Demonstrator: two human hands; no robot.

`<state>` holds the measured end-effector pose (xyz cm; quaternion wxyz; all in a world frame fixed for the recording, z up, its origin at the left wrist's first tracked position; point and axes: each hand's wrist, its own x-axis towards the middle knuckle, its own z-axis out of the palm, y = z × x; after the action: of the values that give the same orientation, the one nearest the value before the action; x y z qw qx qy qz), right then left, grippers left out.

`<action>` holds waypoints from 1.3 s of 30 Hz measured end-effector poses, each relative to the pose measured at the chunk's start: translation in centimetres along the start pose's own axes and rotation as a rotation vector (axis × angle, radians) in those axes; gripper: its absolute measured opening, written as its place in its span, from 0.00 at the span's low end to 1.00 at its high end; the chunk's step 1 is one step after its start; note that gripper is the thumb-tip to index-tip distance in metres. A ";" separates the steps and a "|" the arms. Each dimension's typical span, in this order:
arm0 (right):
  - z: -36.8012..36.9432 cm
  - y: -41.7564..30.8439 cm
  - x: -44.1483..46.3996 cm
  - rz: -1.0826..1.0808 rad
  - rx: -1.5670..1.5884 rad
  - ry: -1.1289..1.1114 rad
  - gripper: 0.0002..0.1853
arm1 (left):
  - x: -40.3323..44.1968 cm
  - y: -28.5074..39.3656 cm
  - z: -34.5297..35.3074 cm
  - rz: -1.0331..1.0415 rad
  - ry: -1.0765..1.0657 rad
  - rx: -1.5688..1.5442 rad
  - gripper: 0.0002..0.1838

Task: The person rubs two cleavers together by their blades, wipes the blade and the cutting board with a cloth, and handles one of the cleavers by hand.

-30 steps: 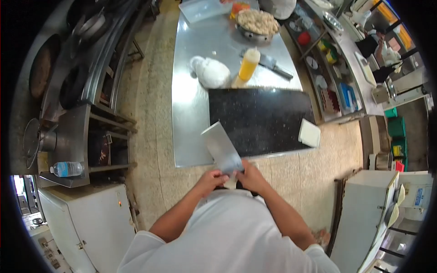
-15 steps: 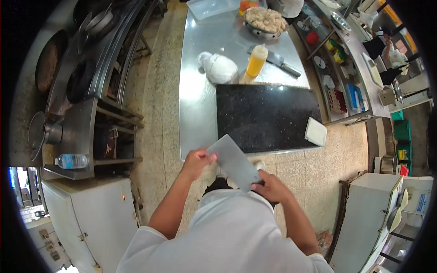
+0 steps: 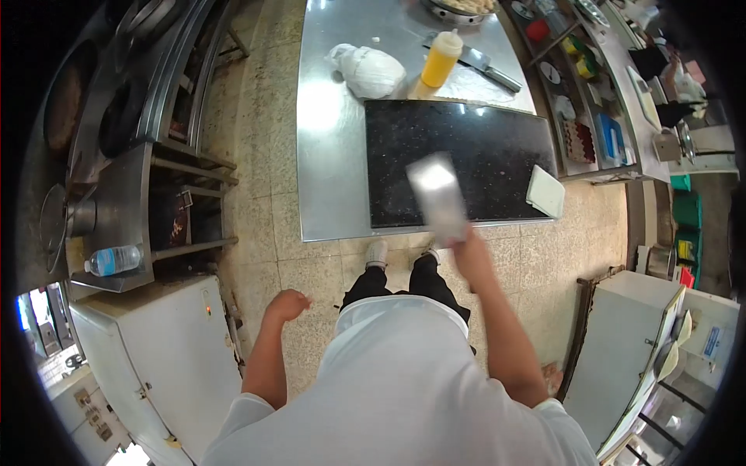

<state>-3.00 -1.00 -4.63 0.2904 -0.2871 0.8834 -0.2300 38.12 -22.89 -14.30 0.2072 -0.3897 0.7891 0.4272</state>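
Observation:
My right hand [image 3: 468, 252] grips the near end of a broad rectangular metal cleaver [image 3: 437, 194]; its handle is hidden in my fist. The shiny blade, blurred by motion, points forward over a black speckled slab [image 3: 497, 144]. I cannot tell whether it touches the slab. My left hand [image 3: 287, 304] hangs over the floor at the left, holding nothing, its fingers loosely bent and partly apart. On the slab's right corner lies a flat white square piece [image 3: 546, 192]. Beyond the slab are a white wrapped lump [image 3: 367, 71] and a squeeze bottle of yellow liquid [image 3: 442, 60].
The slab rests on a steel table [image 3: 330, 171]. A dark-handled knife [image 3: 495, 71] lies behind the bottle, and a pan of pale food [image 3: 462, 9] stands farther back. Stove and metal shelving [image 3: 183, 175] line the left; shelves [image 3: 614, 124] line the right. A co-worker's arm shows far right.
My left hand has let go of the blade and moved down left. My right hand has carried the cleaver forward over the slab. The view has shifted, leaving the table's far end out of frame.

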 end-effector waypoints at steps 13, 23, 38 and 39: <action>-3.3 0.8 2.7 0.109 -0.027 0.201 0.17 | 4.1 10.7 0.7 0.361 0.075 -0.201 0.08; 1.6 0.3 -2.2 -0.260 0.052 -0.022 0.17 | 9.2 32.5 -1.5 1.360 0.514 -0.075 0.10; -2.8 3.7 -5.7 0.153 -0.026 0.114 0.38 | 18.1 42.5 8.0 1.560 0.506 -0.151 0.16; -2.0 2.7 -5.4 0.117 -0.040 0.045 0.41 | 18.1 40.8 7.2 1.530 0.498 -0.181 0.15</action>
<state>-1.76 4.89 -2.66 0.2774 -0.2356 0.9094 -0.2013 -5.26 -11.31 -9.27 -0.3565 0.1592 0.8226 0.4134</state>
